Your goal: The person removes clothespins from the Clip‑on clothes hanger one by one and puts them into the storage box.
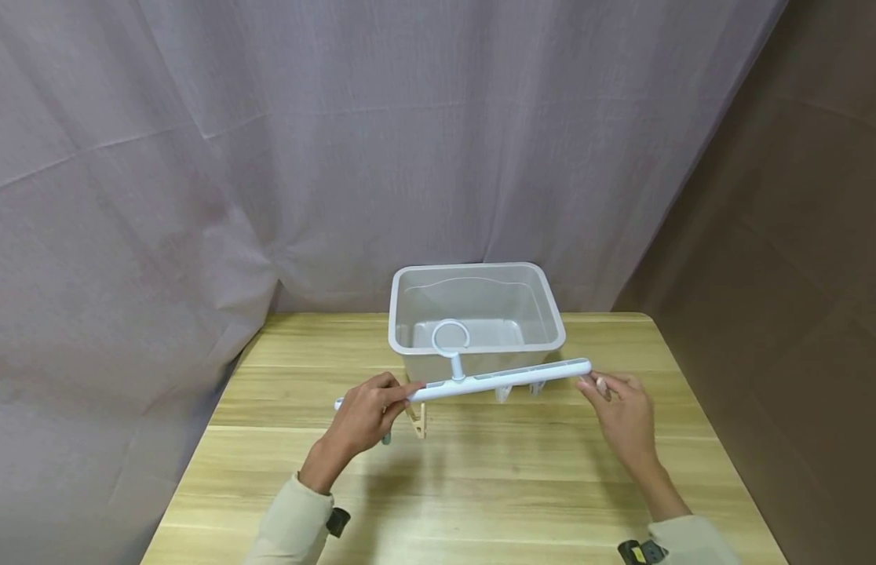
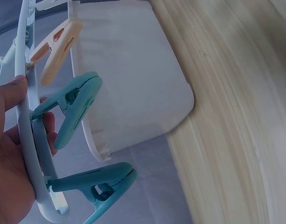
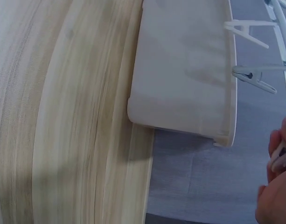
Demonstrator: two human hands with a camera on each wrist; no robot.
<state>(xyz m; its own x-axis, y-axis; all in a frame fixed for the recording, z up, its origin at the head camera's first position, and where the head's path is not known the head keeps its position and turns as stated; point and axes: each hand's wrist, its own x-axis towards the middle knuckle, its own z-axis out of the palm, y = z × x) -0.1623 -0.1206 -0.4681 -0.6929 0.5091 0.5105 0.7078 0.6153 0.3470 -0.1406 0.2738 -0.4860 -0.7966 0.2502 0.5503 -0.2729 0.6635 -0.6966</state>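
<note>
A: What surface lies under the hands?

B: A pale wooden bench (image 1: 480,471). Behind it hangs a grey curtain (image 1: 198,157), and a brown wall (image 1: 798,235) stands at the right.

A: And the fingers?

B: The left hand (image 1: 367,416) is clamped on one end of a white clip hanger (image 1: 494,380); the right hand (image 1: 622,412) pinches the other end. Just beyond the fingers sits a white tub (image 1: 473,314). Teal clips (image 2: 73,112) hang beside the left fingers.

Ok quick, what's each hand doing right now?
Left hand: gripping the clip hanger bar.
Right hand: fingertips pinch the bar's other end.
</note>
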